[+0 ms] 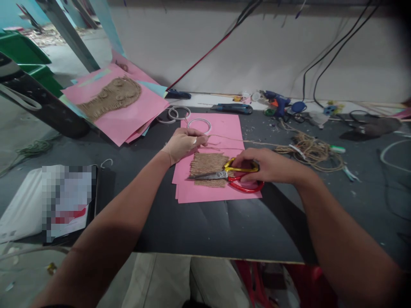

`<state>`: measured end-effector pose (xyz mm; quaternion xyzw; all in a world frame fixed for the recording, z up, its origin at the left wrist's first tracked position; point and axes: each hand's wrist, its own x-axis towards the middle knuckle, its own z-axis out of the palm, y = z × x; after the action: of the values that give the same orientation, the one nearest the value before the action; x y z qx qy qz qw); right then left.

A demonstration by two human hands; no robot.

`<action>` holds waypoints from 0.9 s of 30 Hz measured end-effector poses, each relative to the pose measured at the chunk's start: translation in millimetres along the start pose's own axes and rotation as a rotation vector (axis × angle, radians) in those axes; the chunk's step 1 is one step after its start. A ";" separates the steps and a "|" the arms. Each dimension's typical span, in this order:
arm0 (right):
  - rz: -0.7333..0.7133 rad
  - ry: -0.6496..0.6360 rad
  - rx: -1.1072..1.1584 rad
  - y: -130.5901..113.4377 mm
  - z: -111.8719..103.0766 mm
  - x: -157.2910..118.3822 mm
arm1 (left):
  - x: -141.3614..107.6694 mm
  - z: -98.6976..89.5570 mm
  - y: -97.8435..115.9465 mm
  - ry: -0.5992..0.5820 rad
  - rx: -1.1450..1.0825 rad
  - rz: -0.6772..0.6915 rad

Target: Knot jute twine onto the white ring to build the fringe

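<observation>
So the table (224,239) is a plain dark slab with a pale wall (180,38) right behind it, black cables (304,79) hanging down that. Left of the table it's bare grey floor (13,132), green bins (45,77) and a slanted post (69,34), plus scraps (53,39) littered farther back. Light over the table's kinda dull.

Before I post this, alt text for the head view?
A person's right hand holds metal scissors with yellow and red handles over rows of brown twine on pink rectangular paper; the left hand pinches a long brown twine strand.
</observation>
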<state>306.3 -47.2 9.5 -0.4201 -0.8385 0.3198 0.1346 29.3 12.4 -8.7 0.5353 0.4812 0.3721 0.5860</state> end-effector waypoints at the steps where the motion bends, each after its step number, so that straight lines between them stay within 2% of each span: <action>1: 0.008 0.001 -0.015 -0.8 0.1 -0.4 | -0.4 0.3 0.7 0.000 -0.006 -0.010; 8: 0.042 -0.050 -0.146 -17.6 4.4 -2.2 | -1.5 0.1 1.8 0.009 0.019 -0.004; 10: 0.057 -0.068 -0.093 -20.0 1.7 -4.6 | -1.2 -0.4 1.3 0.010 0.032 0.009; 13: 0.029 -0.067 0.112 -19.4 -3.5 -8.4 | -1.3 -0.7 1.2 0.011 0.035 0.028; 15: 0.017 -0.020 0.276 -18.0 -3.5 -8.3 | -1.6 -0.7 1.7 -0.001 0.028 0.042; 18: 0.078 0.094 0.463 -18.9 3.7 -1.9 | -1.8 -0.6 2.7 0.012 0.040 0.048; 20: 0.124 0.201 0.510 -21.9 9.7 3.6 | -1.6 -0.2 3.3 0.024 0.043 0.017; 22: 0.162 0.256 0.531 -25.8 13.1 6.6 | -1.7 0.3 4.0 0.020 0.036 -0.003; 24: 0.215 0.217 0.576 -29.4 12.7 5.8 | -2.0 0.8 4.4 0.012 0.041 0.026; 27: 0.298 0.029 0.668 -31.9 8.5 0.6 | -1.7 0.5 3.7 0.018 0.035 0.061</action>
<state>282.0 -64.4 23.8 -0.4748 -0.6154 0.5863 0.2282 29.7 11.2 -4.8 0.5565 0.4763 0.3859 0.5608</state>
